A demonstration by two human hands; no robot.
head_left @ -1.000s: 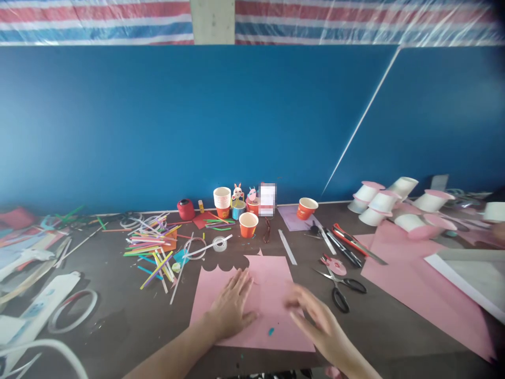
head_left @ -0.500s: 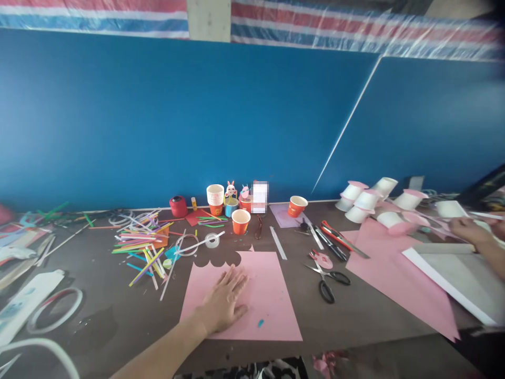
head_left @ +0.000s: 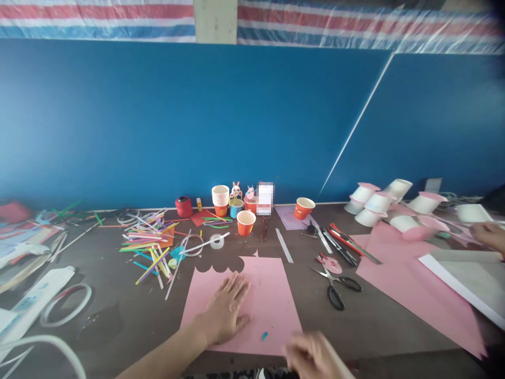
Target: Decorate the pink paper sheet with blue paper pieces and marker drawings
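Observation:
My left hand (head_left: 226, 311) lies flat on a sheet of pink paper (head_left: 272, 295), its fingers stretched out toward the far edge. Scallop-shaped cuts run along the left part of that edge. A small blue scrap (head_left: 264, 335) rests on the sheet, right of this hand. At the sheet's near right corner is my right hand (head_left: 313, 353), smeared by motion. Its fingers look curled, but whether they hold anything cannot be made out. Black-handled scissors (head_left: 333, 287) lie with parted blades to the right of the sheet, beside a pink paper cutout (head_left: 330, 263).
Coloured strips (head_left: 150, 242) are heaped at the left, with a tape roll (head_left: 216, 241) nearby. Paper cups (head_left: 246, 223) stand toward the blue wall. Utility knives (head_left: 343, 242), more pink paper (head_left: 418, 284) and white cup shapes (head_left: 373, 205) lie rightward. Another person's hand (head_left: 489, 237) is at the right edge.
My right hand has come into view at the bottom, by the pink sheet's near right corner. My left hand stays flat on the paper. The view has shifted slightly.

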